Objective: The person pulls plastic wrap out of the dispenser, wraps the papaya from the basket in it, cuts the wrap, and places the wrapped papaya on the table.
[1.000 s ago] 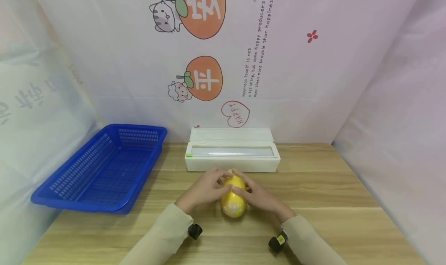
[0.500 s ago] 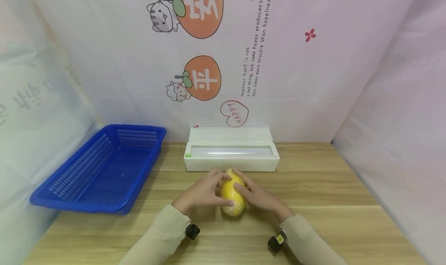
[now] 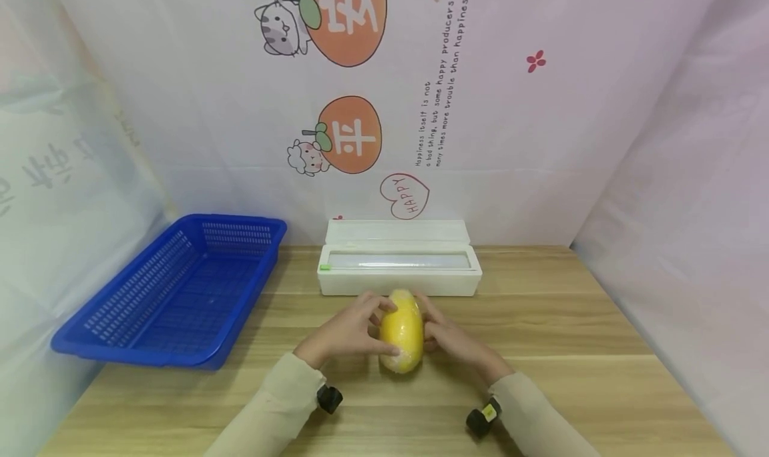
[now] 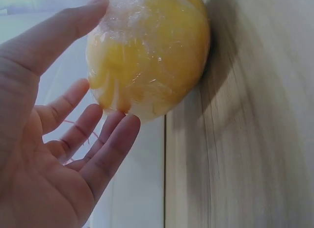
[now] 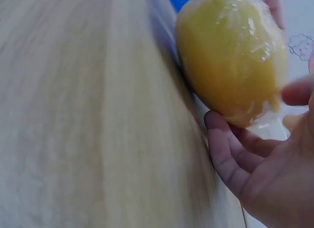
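A yellow oval fruit (image 3: 402,330), wrapped in clear cling film, stands lengthwise on the wooden table between both hands. My left hand (image 3: 345,330) holds it from the left, thumb at its near end and fingers at its upper left side. In the left wrist view that thumb (image 4: 73,19) and the fingertips (image 4: 128,125) touch the film on the fruit (image 4: 152,51). On the right side my right hand (image 3: 453,340) has bent fingers against the fruit. In the right wrist view its fingertips (image 5: 212,121) touch the fruit's lower end, and the blurred thumb is beside it.
Behind the fruit stands a long white cling film box (image 3: 399,282) with its lid raised. A blue plastic basket (image 3: 219,350) lies at the left of the wooden table (image 3: 559,390). Printed white cloth (image 3: 498,197) hangs around the back and sides.
My right thumb and fingers have come off the fruit's top to its right side. My left thumb has slid to the fruit's near end. More of the fruit's top shows.
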Tool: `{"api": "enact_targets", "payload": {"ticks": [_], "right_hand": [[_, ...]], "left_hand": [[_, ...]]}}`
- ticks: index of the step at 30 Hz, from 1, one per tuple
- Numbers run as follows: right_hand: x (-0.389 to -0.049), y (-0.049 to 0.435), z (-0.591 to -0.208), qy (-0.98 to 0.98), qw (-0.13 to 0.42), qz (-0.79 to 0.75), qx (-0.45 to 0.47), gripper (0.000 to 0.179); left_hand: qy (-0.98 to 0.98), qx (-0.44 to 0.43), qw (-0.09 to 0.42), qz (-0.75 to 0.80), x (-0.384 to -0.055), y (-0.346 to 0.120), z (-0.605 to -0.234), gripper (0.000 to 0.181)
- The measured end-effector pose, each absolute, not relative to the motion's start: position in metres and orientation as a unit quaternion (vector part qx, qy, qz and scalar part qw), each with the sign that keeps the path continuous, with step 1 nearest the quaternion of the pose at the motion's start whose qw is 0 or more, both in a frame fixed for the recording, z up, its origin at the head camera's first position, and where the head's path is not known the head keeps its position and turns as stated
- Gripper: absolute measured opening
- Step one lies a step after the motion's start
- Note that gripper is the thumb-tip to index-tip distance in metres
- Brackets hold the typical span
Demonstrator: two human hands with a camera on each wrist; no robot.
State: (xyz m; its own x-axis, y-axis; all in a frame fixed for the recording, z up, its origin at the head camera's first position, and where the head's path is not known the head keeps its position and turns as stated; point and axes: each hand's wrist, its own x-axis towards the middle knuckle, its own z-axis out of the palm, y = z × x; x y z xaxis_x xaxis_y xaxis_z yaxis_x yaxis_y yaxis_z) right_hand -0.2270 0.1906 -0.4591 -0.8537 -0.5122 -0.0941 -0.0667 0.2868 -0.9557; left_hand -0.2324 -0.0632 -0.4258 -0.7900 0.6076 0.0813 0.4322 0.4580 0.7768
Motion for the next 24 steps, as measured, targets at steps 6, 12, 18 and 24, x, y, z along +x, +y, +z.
{"api": "enact_targets", "payload": {"ticks": [6,12,18,24], "right_hand": [[-0.232,0.198,-0.469,0.777,0.195,-0.549,-0.237,0.107],[-0.233,0.196,-0.471,0.772,0.198,-0.552,-0.244,0.116],[-0.231,0.192,-0.469,0.806,0.18,-0.515,-0.23,0.112],[-0.228,0.19,-0.467,0.796,0.19,-0.525,-0.236,0.104]], "left_hand": [[0.85,0.28,0.115,0.43,-0.236,-0.071,-0.426,0.074],[0.845,0.279,0.121,0.439,-0.239,-0.075,-0.425,0.079],[0.837,0.297,0.128,0.442,-0.242,-0.077,-0.425,0.085],[0.835,0.313,0.142,0.43,-0.243,-0.082,-0.427,0.087]]}}
